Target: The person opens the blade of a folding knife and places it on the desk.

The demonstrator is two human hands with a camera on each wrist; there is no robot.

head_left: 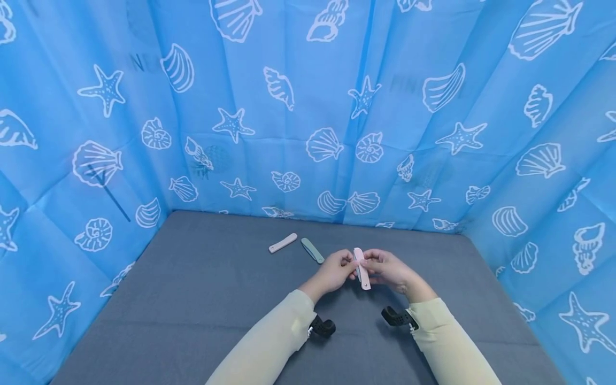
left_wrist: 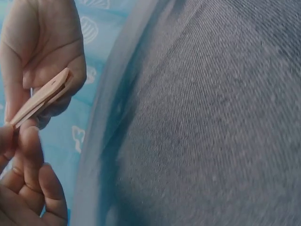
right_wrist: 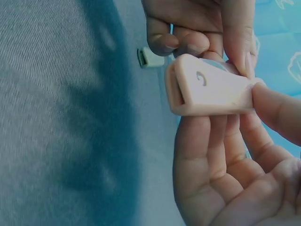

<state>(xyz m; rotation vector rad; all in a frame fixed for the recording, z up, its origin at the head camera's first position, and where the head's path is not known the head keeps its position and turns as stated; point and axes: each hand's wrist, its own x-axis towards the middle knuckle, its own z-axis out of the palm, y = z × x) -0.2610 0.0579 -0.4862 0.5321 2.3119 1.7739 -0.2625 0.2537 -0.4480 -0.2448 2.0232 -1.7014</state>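
Observation:
Held up between both hands is a pale pink folding knife [head_left: 364, 278] with a slot along its handle, tilted slightly from upright in the head view. My left hand [head_left: 336, 269] pinches its left side with thumb and fingers. On the other side my right hand [head_left: 392, 270] grips it, thumb on the flat face and fingers behind. The right wrist view shows the slotted end of the pink knife [right_wrist: 214, 89] close up, with a bluish strip showing at its upper edge. In the left wrist view the pink knife [left_wrist: 44, 98] spans between the two hands.
A green folding knife [head_left: 313, 251] lies on the grey table [head_left: 216, 299] just beyond my left hand. Left of it lies a cream-pink folding knife [head_left: 283, 243]. A blue shell-patterned curtain [head_left: 298, 117] stands behind and at both sides.

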